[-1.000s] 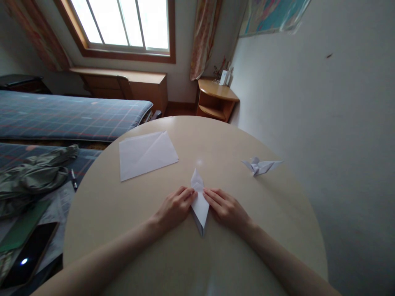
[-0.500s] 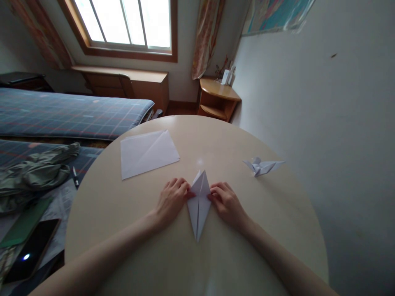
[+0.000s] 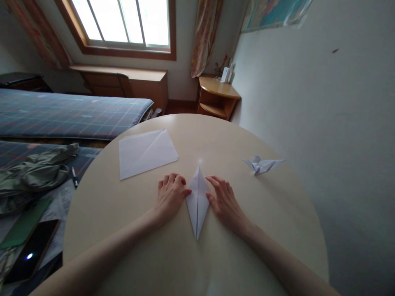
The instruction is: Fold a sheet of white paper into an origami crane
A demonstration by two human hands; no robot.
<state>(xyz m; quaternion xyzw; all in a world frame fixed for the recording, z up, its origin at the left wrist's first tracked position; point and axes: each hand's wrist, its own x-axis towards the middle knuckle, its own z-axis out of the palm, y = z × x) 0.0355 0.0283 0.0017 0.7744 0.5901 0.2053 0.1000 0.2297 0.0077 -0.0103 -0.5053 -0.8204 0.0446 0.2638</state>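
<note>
A white paper folded into a narrow diamond lies on the round table in front of me, its tips pointing away and toward me. A slit runs down the middle of its near half. My left hand grips its left corner, thumb on the edge and the other fingers curled. At the opposite corner, my right hand has its thumb and index finger on the paper's edge. Off to the right stands a folded paper crane, apart from both hands. White paper sheets, the top one creased diagonally, lie at the far left.
The cream round table borders a white wall on the right. Left of it are a plaid mattress, a crumpled green-grey cloth, a pen, a green booklet and a phone. A corner shelf stands behind.
The diamond's upper flaps, parted at the far tip before, now lie together in a single point. My right fingers have spread a little, and both hands have shifted slightly along the paper's edges.
</note>
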